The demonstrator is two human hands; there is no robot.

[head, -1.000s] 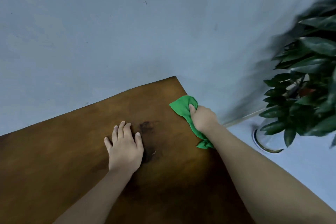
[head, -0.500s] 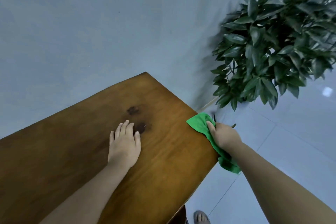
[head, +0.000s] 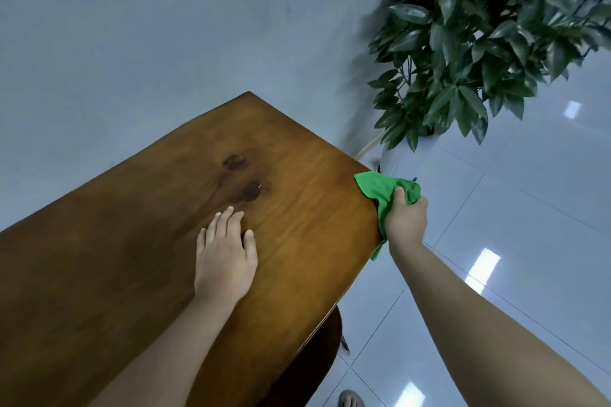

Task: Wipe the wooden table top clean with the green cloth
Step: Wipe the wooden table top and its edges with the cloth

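The wooden table top [head: 139, 241] fills the lower left, with dark knot marks [head: 244, 178] near its far end. My left hand [head: 226, 254] lies flat on the wood, fingers together, holding nothing. My right hand [head: 405, 220] is closed around the green cloth [head: 380, 188] at the table's right edge. The cloth bunches over that edge, and a strip of it hangs down below my wrist.
A leafy potted plant [head: 479, 43] stands on the floor just right of the table's far corner. A pale wall [head: 165, 26] runs behind the table. Glossy floor tiles [head: 529, 208] lie to the right. A dark table base [head: 307, 360] and a sandal toe [head: 350, 400] show below.
My right hand has drawn the cloth along the table's right edge toward me, from the far corner. The view has swung right, bringing the plant and floor in. My left hand stays flat.
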